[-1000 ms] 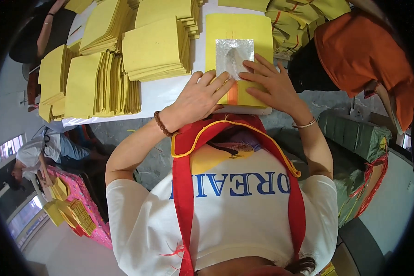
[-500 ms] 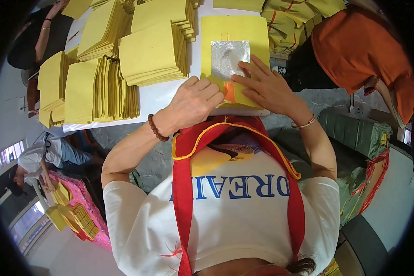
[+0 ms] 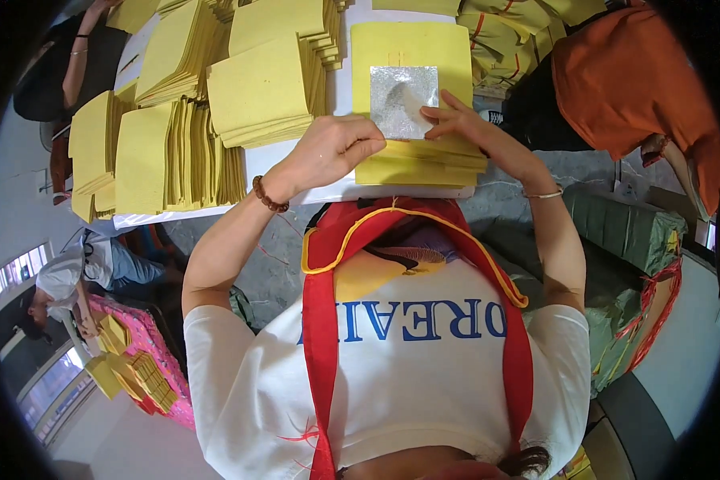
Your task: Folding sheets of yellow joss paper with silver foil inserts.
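A yellow paper sheet (image 3: 412,44) with a shiny silver square (image 3: 392,88) on it tops a stack of yellow paper (image 3: 412,172) at the table's near edge. My left hand (image 3: 336,144) is closed in a pinch at the square's near-left corner; its fingertips hide whatever is between them. Over the square's near-right edge my right hand (image 3: 476,132) rests, thumb and fingers apart, fingertips touching the silver. Below the square, several layered paper edges show between the two hands.
Thick bundles of folded yellow paper (image 3: 260,88) cover the white table's (image 3: 272,164) left side. Tied yellow bundles (image 3: 504,48) lie at the far right, beside a person in orange (image 3: 624,72). Green wrapped bales (image 3: 616,232) stand at my right. Another person (image 3: 64,276) works at a pink-covered table (image 3: 160,344).
My left hand has shifted slightly left and up, my right slightly right. The orange strip below the silver square is out of sight; layered yellow paper edges show there instead.
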`<state>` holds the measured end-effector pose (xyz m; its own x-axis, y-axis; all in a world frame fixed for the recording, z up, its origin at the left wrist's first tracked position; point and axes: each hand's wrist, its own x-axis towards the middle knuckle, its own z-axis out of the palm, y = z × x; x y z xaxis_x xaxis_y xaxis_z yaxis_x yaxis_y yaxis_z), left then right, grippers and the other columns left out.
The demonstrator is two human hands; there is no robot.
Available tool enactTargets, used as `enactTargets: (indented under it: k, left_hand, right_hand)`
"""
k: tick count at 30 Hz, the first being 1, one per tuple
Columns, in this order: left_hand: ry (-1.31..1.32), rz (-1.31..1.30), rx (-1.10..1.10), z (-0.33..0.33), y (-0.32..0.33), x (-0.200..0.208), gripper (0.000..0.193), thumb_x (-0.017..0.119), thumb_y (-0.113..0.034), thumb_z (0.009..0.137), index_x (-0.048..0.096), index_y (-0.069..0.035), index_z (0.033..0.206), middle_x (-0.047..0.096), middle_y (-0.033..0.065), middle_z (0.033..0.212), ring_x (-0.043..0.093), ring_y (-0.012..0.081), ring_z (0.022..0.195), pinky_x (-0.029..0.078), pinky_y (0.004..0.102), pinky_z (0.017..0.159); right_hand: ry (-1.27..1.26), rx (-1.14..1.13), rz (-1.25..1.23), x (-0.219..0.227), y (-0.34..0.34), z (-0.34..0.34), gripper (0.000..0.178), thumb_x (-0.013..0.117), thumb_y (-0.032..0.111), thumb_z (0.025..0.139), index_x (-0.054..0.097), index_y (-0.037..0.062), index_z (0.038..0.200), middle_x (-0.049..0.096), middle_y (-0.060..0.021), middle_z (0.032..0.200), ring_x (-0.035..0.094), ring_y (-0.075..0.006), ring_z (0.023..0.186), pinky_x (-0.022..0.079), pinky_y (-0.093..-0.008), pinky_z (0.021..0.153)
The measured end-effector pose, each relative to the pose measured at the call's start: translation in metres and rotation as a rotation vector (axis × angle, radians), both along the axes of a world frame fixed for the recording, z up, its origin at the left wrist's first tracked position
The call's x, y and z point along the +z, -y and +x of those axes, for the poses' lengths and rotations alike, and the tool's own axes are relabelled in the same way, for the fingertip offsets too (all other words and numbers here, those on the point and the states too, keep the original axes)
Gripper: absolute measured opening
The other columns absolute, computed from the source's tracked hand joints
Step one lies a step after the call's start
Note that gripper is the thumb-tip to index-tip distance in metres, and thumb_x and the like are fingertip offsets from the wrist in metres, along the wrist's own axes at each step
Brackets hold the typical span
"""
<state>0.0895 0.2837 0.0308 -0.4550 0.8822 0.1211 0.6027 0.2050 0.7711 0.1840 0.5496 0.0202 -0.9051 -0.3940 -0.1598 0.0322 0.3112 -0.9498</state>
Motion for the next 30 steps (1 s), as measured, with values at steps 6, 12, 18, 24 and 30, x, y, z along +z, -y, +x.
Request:
enactTargets:
  k: [6,12,18,24,30]
  left_hand:
    - [0.215,-0.129,0.084,-0.001,-0.001,0.009,0.015,0.059,-0.015,0.083,0.064,-0.001,0.082,0.061,0.0112,0.069,0.057,0.0214,0.058,0.043,0.0312,0.054]
    - [0.374,-0.134,0.11,-0.001,0.0,0.006,0.014,0.058,-0.013,0.081,0.063,0.001,0.08,0.058,0.0082,0.063,0.052,0.0125,0.056,0.042,0.0277,0.054]
    - [0.448,-0.168,0.027,-0.008,0.001,0.002,0.015,0.057,-0.013,0.084,0.063,0.002,0.084,0.057,-0.0012,0.069,0.047,0.004,0.062,0.037,0.0212,0.054]
    - [0.56,-0.19,0.034,-0.016,0.0,-0.006,0.016,0.057,-0.013,0.082,0.064,0.0,0.083,0.057,-0.0001,0.064,0.049,0.0063,0.06,0.041,0.0241,0.057]
    - [0.66,-0.175,-0.004,-0.02,-0.002,-0.009,0.018,0.056,-0.015,0.082,0.065,0.001,0.081,0.053,-0.0032,0.062,0.045,0.0033,0.059,0.038,0.0219,0.055]
  right_hand:
    - [0.057,-0.012,-0.119,-0.006,-0.009,0.0,0.066,0.023,0.06,0.092,0.064,0.0121,0.112,0.046,-0.0046,0.137,0.006,-0.0207,0.141,0.002,-0.0427,0.113]
    - [0.072,-0.017,-0.117,-0.002,-0.006,0.0,0.067,0.023,0.06,0.092,0.062,0.0119,0.117,0.047,-0.0041,0.136,0.008,-0.0201,0.141,0.001,-0.0431,0.113]
    - [0.07,-0.034,-0.142,-0.001,-0.007,0.0,0.066,0.024,0.06,0.092,0.056,0.0115,0.124,0.047,-0.0036,0.135,0.011,-0.0196,0.14,0.002,-0.0425,0.113]
    - [0.059,-0.044,-0.13,-0.004,-0.007,0.0,0.083,0.029,0.072,0.082,0.051,0.0064,0.128,0.048,-0.0066,0.134,0.011,-0.022,0.14,0.005,-0.0401,0.112]
    - [0.096,-0.048,-0.141,-0.003,-0.007,-0.002,0.092,0.041,0.077,0.073,0.049,0.0045,0.129,0.047,-0.0094,0.135,0.009,-0.0233,0.141,0.008,-0.0404,0.112]
